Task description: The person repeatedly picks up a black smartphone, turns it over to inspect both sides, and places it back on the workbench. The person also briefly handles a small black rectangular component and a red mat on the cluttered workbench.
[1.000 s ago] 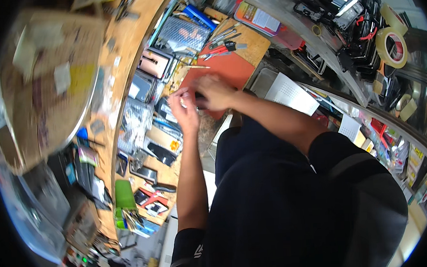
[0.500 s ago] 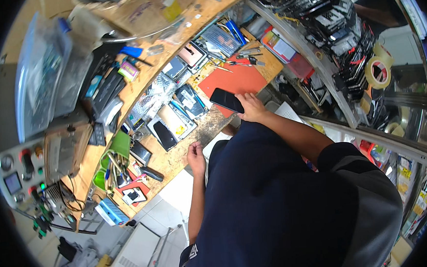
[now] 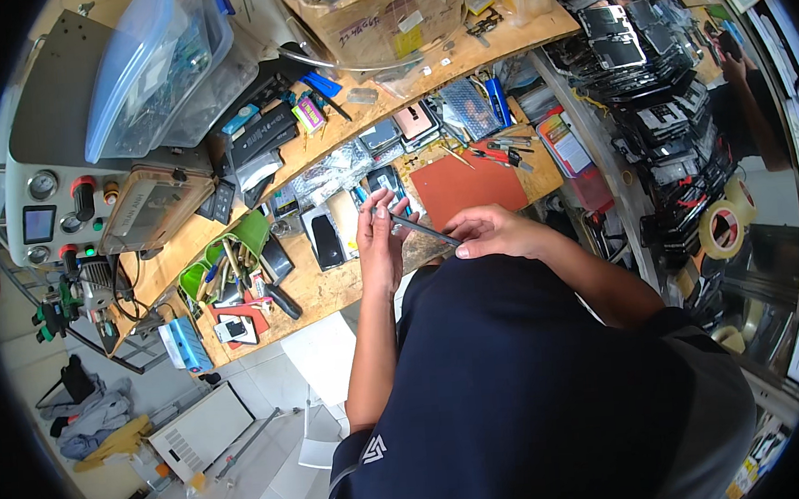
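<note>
A dark smartphone [image 3: 426, 231], turned nearly edge-on, is held between both hands in front of my chest. My left hand [image 3: 381, 249] has its thumb and fingers at the phone's left end. At its other end, my right hand [image 3: 497, 232] grips it with bent fingers. Behind the phone, an orange-red mat [image 3: 473, 188] lies on the wooden workbench. Near my left hand, a black phone panel [image 3: 327, 242] rests in a light tray.
Green holders [image 3: 250, 233] with hand tools stand at the left, beside a black-handled tool [image 3: 284, 300]. Pliers [image 3: 506, 157] lie beyond the mat. A raised wooden shelf [image 3: 389, 84] runs behind the bench. Phone parts [image 3: 678, 159] crowd the right rack, near a tape roll [image 3: 720, 231].
My right hand has lifted the phone off the mat toward my body and tilted it edge-on. My left hand has come up from the bench edge to the phone. The view has shifted.
</note>
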`<action>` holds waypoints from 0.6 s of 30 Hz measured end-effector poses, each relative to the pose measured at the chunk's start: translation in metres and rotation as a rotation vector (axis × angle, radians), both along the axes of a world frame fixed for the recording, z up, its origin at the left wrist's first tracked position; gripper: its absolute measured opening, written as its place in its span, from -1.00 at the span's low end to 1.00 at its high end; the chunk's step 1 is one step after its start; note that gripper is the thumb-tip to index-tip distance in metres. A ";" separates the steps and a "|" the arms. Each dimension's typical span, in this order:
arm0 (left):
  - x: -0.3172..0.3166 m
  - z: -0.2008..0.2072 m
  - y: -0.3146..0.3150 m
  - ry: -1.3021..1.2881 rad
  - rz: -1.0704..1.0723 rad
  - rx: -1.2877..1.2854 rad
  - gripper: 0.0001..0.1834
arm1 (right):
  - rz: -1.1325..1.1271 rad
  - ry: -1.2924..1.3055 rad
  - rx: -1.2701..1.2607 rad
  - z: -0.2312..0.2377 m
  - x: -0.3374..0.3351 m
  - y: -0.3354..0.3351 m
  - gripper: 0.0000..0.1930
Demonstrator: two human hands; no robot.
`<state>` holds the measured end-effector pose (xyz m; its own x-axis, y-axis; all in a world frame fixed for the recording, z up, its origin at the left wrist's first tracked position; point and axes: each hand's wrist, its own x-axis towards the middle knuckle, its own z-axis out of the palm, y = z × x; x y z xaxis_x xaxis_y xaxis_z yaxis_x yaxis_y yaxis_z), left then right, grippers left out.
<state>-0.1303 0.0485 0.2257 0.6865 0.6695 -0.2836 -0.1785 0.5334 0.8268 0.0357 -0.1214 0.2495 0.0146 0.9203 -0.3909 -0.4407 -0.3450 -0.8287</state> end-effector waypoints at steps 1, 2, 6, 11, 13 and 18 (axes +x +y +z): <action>0.005 0.004 0.001 -0.040 0.004 0.025 -0.58 | 0.011 0.016 0.037 0.006 0.004 0.001 -0.48; 0.012 0.011 0.001 -0.060 0.010 0.040 -0.63 | -0.002 0.010 0.046 0.013 0.012 -0.001 -0.48; 0.037 0.038 -0.008 -0.086 0.051 0.075 -0.65 | 0.000 -0.018 0.110 0.017 0.040 -0.007 -0.48; 0.055 0.039 -0.016 -0.108 0.112 0.034 -0.62 | 0.057 0.016 0.102 0.022 0.075 -0.007 -0.51; 0.059 0.040 -0.020 -0.048 0.168 0.015 -0.60 | 0.063 0.001 0.124 0.017 0.084 -0.005 -0.53; 0.054 0.046 -0.026 0.174 0.328 -0.060 -0.68 | 0.055 -0.479 0.300 0.013 0.090 0.009 -0.68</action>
<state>-0.0767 0.0226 0.2721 0.3767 0.8245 -0.4223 -0.2078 0.5195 0.8288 0.1260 -0.1124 0.2628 0.0749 0.9944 -0.0742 0.0204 -0.0759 -0.9969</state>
